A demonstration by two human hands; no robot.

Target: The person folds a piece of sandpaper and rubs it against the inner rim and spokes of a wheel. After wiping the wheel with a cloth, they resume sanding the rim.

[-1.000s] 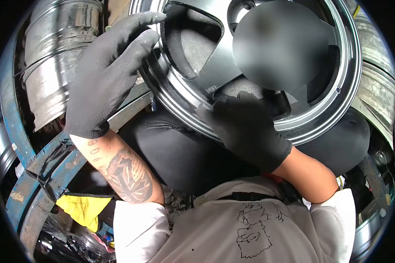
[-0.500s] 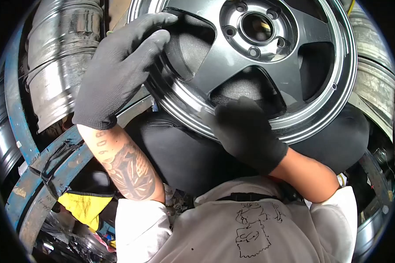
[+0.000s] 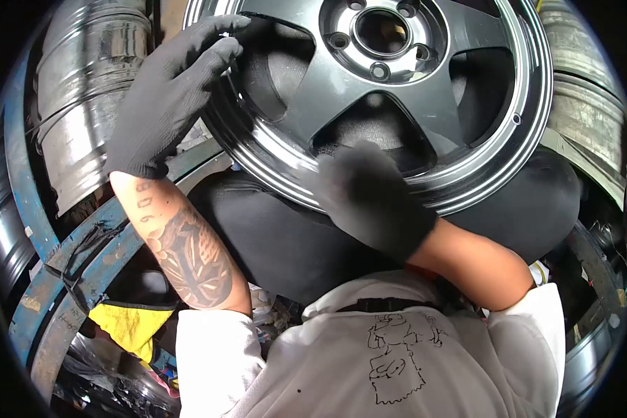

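A dark grey car wheel rim [image 3: 353, 90] without a tyre rests across my lap, its spoked face tilted toward me. Its outer lip is shiny, and bolt holes ring the open centre. My left hand [image 3: 164, 94], in a black knit glove, grips the upper-left edge, with fingers and thumb reaching over the lip. Motion blurs my right hand [image 3: 373, 198], also gloved in black, at the lower lip just below a spoke opening. Its fingers are too smeared to show their shape or whether anything is in them.
Stacked metal wheel barrels [image 3: 90, 90] stand at the left, with more silver barrels [image 3: 582, 90] at the right. Worn blue metal framing [image 3: 83, 279] runs beside my left arm. A yellow cloth [image 3: 132, 327] hangs below it, above cluttered dark items.
The wheel rim and both hands appear slightly farther left and higher in view. My left hand keeps its hold on the edge, while my right hand stays blurred near the lower lip.
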